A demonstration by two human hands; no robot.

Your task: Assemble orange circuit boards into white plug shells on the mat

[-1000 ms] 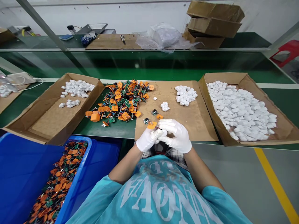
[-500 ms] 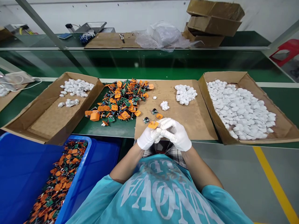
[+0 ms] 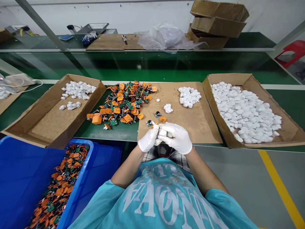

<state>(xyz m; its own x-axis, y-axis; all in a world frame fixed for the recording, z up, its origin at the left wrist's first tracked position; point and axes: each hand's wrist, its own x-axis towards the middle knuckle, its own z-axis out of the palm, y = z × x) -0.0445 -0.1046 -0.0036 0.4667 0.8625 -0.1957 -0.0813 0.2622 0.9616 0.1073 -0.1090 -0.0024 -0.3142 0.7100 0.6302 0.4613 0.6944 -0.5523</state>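
Both hands wear white gloves and meet at the cardboard sheet's front edge. My left hand point(image 3: 148, 139) is closed on an orange plastic piece point(image 3: 155, 124), of which only a thin edge shows above the fingertips. My right hand point(image 3: 178, 138) is closed against the left, its fingers bent around something whitish that blends with the glove; I cannot make out what it is. Just beyond the fingers lie a small green circuit board point(image 3: 150, 123), another board point(image 3: 157, 114) and an orange piece point(image 3: 163, 119). Farther back are a small cluster of white plastic pieces point(image 3: 168, 108) and a single white piece point(image 3: 158, 100).
A heap of orange pieces and circuit boards point(image 3: 127, 101) lies left of the cardboard sheet point(image 3: 202, 127). A pile of white pieces point(image 3: 189, 96) sits at its back right. Cardboard trays point(image 3: 295, 130) point(image 3: 47, 127) flank the work area; a blue bin point(image 3: 89, 152) stands below left.
The orange piece has turned from showing its flat face to nearly edge-on at my left fingertips. My right hand has shifted slightly left and down, its fingers now folded closer against the left hand.
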